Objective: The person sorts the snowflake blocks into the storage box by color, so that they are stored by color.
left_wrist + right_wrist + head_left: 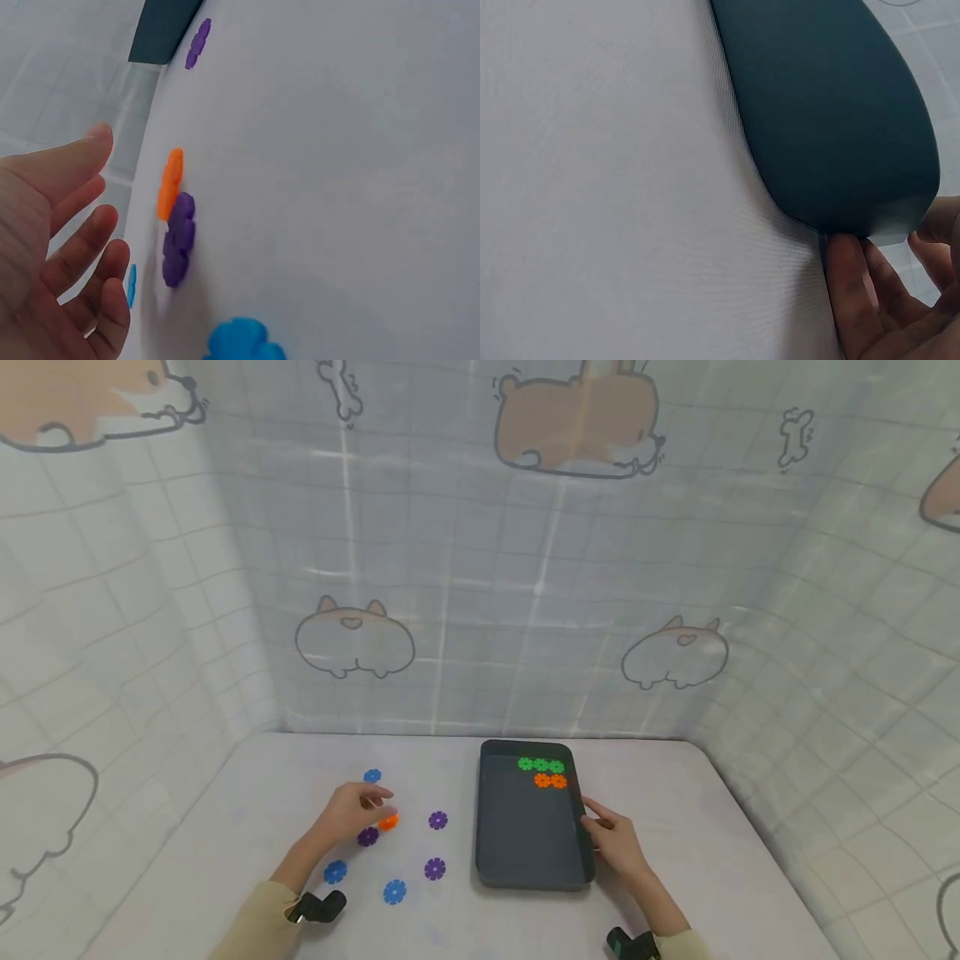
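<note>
My left hand point(354, 811) hovers over the left part of the table, fingers loosely bent with nothing between them. Just by its fingertips lies an orange flower-shaped disc point(388, 822), close against a dark purple disc point(368, 837). The left wrist view shows the thumb and fingers point(105, 289) apart, to the side of that orange disc point(171, 184). My right hand point(617, 841) holds the right side of a dark grey tray point(525, 877). In the right wrist view its fingers point(847, 274) meet the tray's outer wall point(840, 150), thumb near the rim.
Inside the tray, a row of green discs point(542, 765) sits above two orange discs point(551, 781). Blue discs point(394, 892) and purple discs point(435, 868) are scattered between the left arm and the tray. A patterned curtain point(480, 568) stands behind the white table point(705, 827).
</note>
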`<state>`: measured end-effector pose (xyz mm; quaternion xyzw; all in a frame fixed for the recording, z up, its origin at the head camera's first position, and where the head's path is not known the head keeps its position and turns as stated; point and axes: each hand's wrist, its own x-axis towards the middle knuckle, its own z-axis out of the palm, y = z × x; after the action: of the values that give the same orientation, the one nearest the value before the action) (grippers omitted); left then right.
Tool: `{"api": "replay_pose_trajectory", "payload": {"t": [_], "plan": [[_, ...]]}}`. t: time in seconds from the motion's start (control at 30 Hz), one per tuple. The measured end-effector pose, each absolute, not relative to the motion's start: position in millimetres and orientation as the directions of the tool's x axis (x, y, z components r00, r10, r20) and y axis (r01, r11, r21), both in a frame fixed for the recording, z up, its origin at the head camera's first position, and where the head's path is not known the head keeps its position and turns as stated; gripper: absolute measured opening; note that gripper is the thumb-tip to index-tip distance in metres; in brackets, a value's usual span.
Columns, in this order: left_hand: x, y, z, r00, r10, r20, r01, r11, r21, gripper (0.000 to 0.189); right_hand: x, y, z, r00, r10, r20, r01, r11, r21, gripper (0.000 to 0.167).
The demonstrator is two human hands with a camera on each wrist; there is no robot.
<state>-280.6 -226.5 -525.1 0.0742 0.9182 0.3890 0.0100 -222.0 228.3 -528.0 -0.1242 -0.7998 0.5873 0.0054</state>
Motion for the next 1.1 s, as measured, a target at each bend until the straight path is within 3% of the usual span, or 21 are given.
{"api": "replay_pose_trajectory", "payload": {"t": [0.87, 1.1], "plan": [[-273.2, -225.1, -533.3, -0.990, 0.140, 0.002, 0.105, 0.734, 0.670, 0.027, -222.4, 226.4, -527.2, -0.969, 0.216, -0.120, 0.176, 0.260, -0.949, 0.044], [-270.1, -215.8, -526.3, -0.985, 0.152, 0.087, 0.164, 0.634, 0.755, 0.016, -221.2, 227.2, -529.8, -0.973, 0.201, -0.116, 0.167, 0.260, -0.951, 0.044]]}}
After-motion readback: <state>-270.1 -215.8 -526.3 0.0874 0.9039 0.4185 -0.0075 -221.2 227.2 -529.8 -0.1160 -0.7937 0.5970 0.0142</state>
